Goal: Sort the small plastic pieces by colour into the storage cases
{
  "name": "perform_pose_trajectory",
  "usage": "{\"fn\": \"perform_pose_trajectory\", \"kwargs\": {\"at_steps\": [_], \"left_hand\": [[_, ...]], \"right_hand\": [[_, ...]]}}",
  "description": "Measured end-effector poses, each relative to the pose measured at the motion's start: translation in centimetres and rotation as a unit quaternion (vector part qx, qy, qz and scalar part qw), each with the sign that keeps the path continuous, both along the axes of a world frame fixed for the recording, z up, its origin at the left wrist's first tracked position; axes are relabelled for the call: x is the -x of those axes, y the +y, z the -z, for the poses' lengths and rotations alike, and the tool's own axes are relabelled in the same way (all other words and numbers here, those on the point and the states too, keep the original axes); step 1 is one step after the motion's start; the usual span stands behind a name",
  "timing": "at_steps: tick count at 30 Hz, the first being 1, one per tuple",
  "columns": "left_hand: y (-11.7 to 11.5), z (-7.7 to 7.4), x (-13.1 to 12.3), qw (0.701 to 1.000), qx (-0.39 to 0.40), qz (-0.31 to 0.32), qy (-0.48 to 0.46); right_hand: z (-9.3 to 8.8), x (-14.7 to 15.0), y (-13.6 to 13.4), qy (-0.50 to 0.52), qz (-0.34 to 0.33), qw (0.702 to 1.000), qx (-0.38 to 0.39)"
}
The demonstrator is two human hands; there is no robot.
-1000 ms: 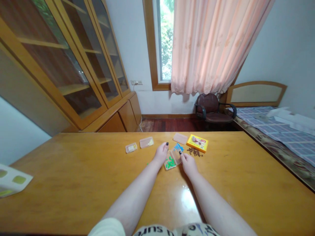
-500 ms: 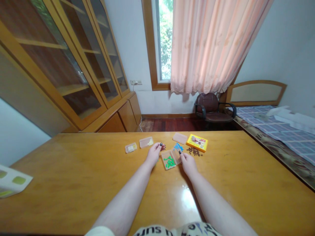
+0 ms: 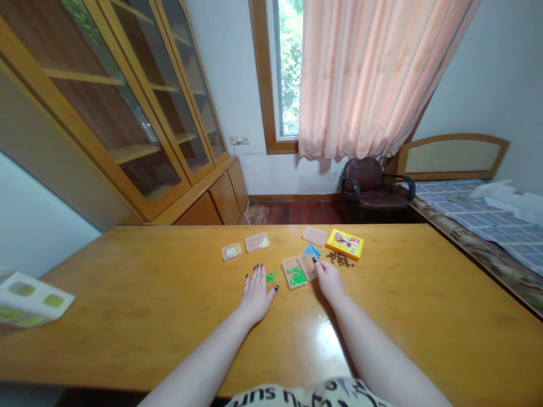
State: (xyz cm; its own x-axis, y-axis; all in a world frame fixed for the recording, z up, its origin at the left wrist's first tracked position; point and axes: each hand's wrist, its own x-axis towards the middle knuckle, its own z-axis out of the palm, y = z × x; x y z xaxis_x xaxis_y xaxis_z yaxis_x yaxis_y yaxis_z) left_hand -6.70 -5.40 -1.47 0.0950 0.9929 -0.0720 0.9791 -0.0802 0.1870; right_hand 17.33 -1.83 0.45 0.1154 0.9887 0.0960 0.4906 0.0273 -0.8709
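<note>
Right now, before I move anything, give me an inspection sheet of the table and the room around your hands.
Surface: wooden table, glossy, with glare near the right forearm.
Job's things: open clear box holding green pieces; loose green pieces beside it; blue pieces; brown pieces.
Clutter: two small clear boxes; pink flat case; yellow printed box; white printed card.
Grips: left hand flat, fingers spread, empty; right hand at the box, hold unclear.
Cables: white cable below a wall socket.
Surroundings: glass-fronted cabinet, curtain, chair, bed.
</note>
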Motion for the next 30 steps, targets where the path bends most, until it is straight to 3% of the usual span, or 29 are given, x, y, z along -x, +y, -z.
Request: {"fn": "perform_pose_trajectory", "kwargs": {"at_steps": [5, 8, 13, 16, 22, 30], "left_hand": [[3.5, -1.3, -1.2, 0.997, 0.001, 0.077, -0.009], [4.2, -1.9, -0.9, 0.994, -0.023, 0.107, -0.026], [3.1, -2.7, 0.0, 0.992, -0.115, 0.028, 0.036], [2.9, -3.2, -0.1, 0.992, -0.087, 0.013, 0.087], [4.4, -3.8, -1.7, 0.985, -0.003, 0.086, 0.152], [5.1, -3.8, -2.7, 0.979, 0.031, 0.122, 0.162]], "right_hand": [[0.4, -0.1, 0.2, 0.006, 0.003, 1.0, -0.001], [0.7, -0.1, 0.4, 0.01, 0.003, 1.0, -0.002], [1.0, -0.1, 0.5, 0.006, 0.001, 1.0, 0.0], [0.8, -0.1, 0.4, 0.005, 0.001, 1.0, 0.003], [0.9, -0.1, 0.4, 0.012, 0.007, 1.0, -0.004], [1.1, -0.4, 0.6, 0.007, 0.01, 1.0, -0.003]]}}
